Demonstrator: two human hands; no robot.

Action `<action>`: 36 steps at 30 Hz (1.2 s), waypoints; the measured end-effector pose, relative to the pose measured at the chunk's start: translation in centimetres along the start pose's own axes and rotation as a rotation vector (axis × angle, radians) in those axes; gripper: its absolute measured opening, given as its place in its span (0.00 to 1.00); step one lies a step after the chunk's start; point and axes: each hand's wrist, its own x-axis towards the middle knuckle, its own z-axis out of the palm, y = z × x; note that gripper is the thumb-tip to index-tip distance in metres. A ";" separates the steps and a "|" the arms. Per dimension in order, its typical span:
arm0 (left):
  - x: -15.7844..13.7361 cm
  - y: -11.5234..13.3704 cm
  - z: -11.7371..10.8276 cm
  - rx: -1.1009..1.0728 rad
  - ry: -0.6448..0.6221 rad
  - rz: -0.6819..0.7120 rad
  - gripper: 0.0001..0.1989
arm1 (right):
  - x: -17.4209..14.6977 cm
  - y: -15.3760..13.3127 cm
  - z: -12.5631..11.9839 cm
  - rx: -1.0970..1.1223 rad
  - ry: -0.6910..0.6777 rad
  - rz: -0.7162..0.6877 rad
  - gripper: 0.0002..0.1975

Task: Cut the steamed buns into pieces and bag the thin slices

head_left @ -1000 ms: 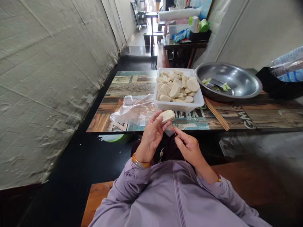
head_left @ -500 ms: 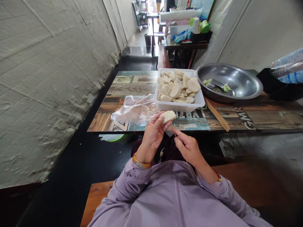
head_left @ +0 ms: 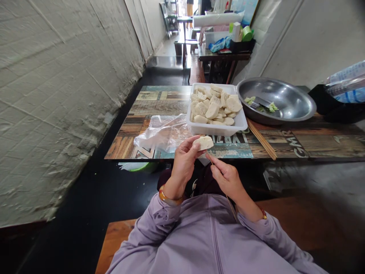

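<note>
My left hand (head_left: 183,163) holds a pale, flat food slice (head_left: 203,142) between thumb and fingers, just in front of the table's near edge. My right hand (head_left: 226,177) pinches a thin bamboo skewer (head_left: 228,198) whose tip points up at the underside of the slice. Just beyond on the table stands a white tray (head_left: 216,129) heaped with several more pale slices (head_left: 213,106).
A crumpled clear plastic bag (head_left: 161,133) lies left of the tray. A bundle of bamboo skewers (head_left: 261,139) lies to its right, and a big steel basin (head_left: 275,101) with green scraps behind. A black bag (head_left: 330,104) sits far right. A wall runs along the left.
The hands have barely moved; the slice sits slightly lower and closer to the skewer tip. The view shifted a little.
</note>
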 end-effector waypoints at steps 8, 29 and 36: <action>-0.6 -0.4 0.0 0.050 -0.032 0.042 0.15 | 0.1 0.3 0.0 -0.044 0.072 -0.069 0.20; -1.9 0.2 0.4 0.007 -0.091 -0.006 0.18 | -0.9 0.5 -0.5 -0.126 0.238 -0.224 0.12; -2.2 0.0 0.6 0.023 -0.070 -0.002 0.14 | -1.1 0.2 -0.3 -0.172 0.258 -0.201 0.11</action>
